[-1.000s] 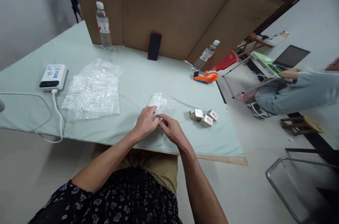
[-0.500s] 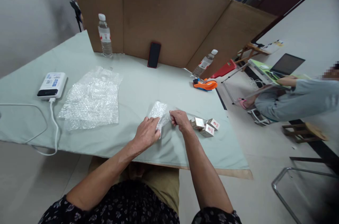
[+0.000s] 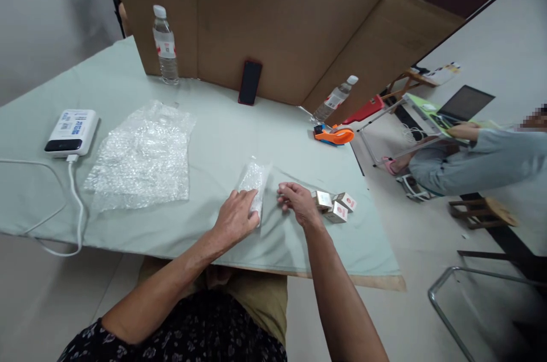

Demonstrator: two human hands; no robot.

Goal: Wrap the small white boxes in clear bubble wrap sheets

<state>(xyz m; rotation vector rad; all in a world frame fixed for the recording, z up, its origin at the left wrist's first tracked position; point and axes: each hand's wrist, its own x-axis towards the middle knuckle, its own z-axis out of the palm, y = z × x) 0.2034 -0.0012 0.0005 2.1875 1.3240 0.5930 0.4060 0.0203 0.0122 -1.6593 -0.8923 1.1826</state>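
A small piece of bubble wrap (image 3: 255,175) lies folded on the pale green cloth. My left hand (image 3: 237,214) rests on its lower part, fingers bent over it. To the right of the wrap, my right hand (image 3: 296,201) is off it, with fingers curved and apart and nothing visible between them. Just beyond that hand sit three small boxes, one at the left (image 3: 322,200), one at the front (image 3: 337,212) and one at the right (image 3: 346,201). A larger bubble wrap sheet (image 3: 143,159) is spread at the left.
A white power bank (image 3: 72,131) with a cable lies far left. Bottles (image 3: 166,54) (image 3: 335,101) and a phone (image 3: 250,82) stand along the cardboard screen (image 3: 273,20). An orange tape dispenser (image 3: 335,134) is at the right edge. A person (image 3: 491,151) sits by a laptop.
My right hand has let go of the wrap's right edge and moved slightly right. The flap it held now lies folded leftward, making the wrap narrower. The camera view has shifted a little.
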